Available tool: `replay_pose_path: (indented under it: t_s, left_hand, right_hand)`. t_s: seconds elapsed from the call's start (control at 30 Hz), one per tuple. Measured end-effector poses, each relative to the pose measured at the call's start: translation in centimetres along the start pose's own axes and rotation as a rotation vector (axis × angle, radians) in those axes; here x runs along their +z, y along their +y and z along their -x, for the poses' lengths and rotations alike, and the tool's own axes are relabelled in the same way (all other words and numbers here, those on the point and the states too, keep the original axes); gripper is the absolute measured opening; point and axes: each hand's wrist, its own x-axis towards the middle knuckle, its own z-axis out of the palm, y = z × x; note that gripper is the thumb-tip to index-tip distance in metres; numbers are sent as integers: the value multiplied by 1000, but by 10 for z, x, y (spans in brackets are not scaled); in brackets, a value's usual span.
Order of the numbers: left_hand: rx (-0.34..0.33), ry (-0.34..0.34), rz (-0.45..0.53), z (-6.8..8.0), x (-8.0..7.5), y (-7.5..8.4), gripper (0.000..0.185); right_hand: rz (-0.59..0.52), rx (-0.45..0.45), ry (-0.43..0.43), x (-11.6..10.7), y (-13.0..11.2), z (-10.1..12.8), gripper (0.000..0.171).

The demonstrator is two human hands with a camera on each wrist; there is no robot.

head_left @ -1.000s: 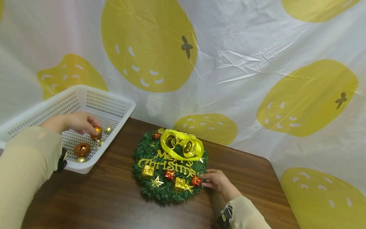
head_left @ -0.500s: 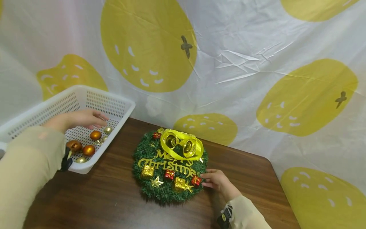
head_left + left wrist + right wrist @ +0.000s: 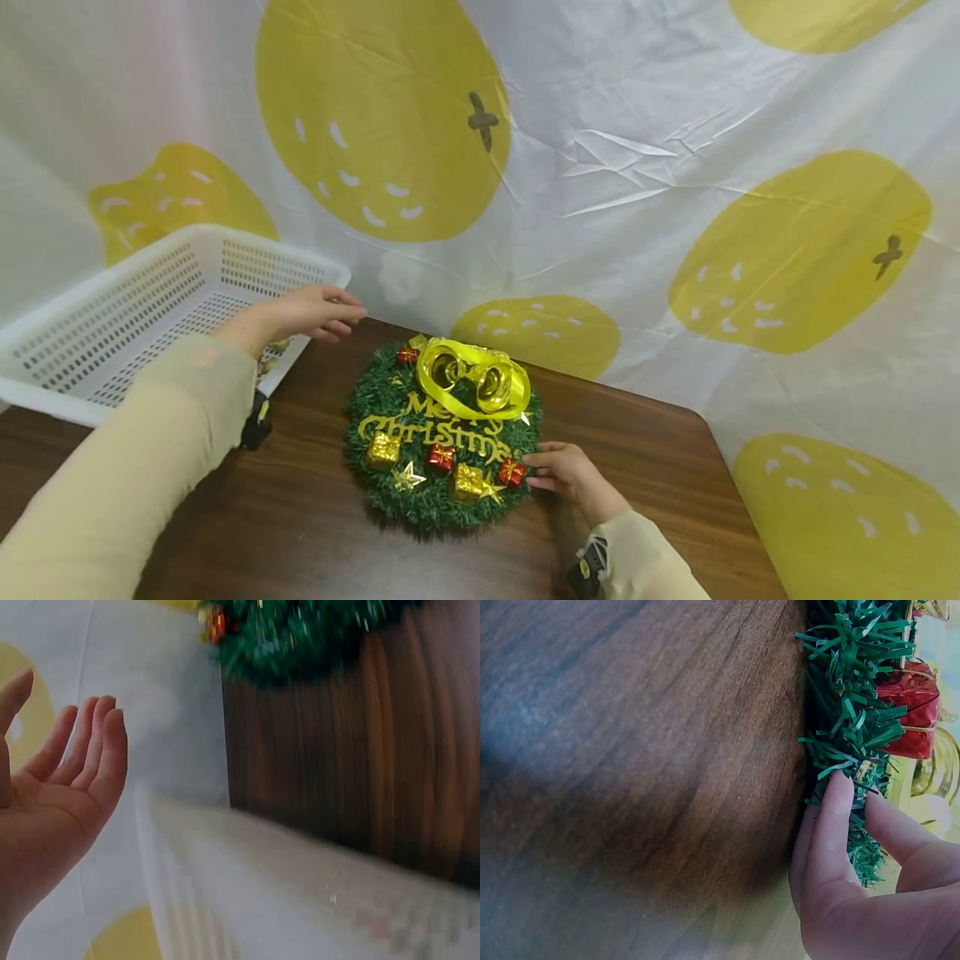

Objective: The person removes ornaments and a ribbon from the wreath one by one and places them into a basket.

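A green Christmas wreath [image 3: 442,492] with a gold "Merry Christmas" sign, gold bells [image 3: 476,383] and small gift boxes lies on the dark wooden table [image 3: 645,467]. My right hand [image 3: 542,472] rests against its lower right edge beside a red gift box [image 3: 513,472]. In the right wrist view its straight fingers [image 3: 832,825] touch the green tinsel [image 3: 847,712]. My left hand [image 3: 336,320] hovers empty, fingers extended, over the near right corner of a white perforated basket [image 3: 135,308], left of the wreath. The left wrist view shows its open palm [image 3: 60,795].
A white cloth with large yellow shapes [image 3: 382,117] hangs behind the table and drapes around its far edge. My left sleeve [image 3: 150,467] hides the basket's near part and most of the ornaments inside. Bare wood lies in front of the wreath.
My left hand let go of an orange ball in the basket, opened, and moved right out of the basket toward the wreath. The right hand has stayed on the wreath's edge.
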Motion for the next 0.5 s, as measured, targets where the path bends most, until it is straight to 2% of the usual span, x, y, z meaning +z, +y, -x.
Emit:
replay_pose_path:
  t_s: [0.23, 0.5]
  left_hand:
    - [7, 14, 67, -27, 30, 12, 57]
    - [-66, 86, 121, -44, 53, 12, 51]
  right_hand:
    - [1, 7, 4, 0, 1, 3, 58]
    - [-11, 5, 8, 5, 3, 4, 58]
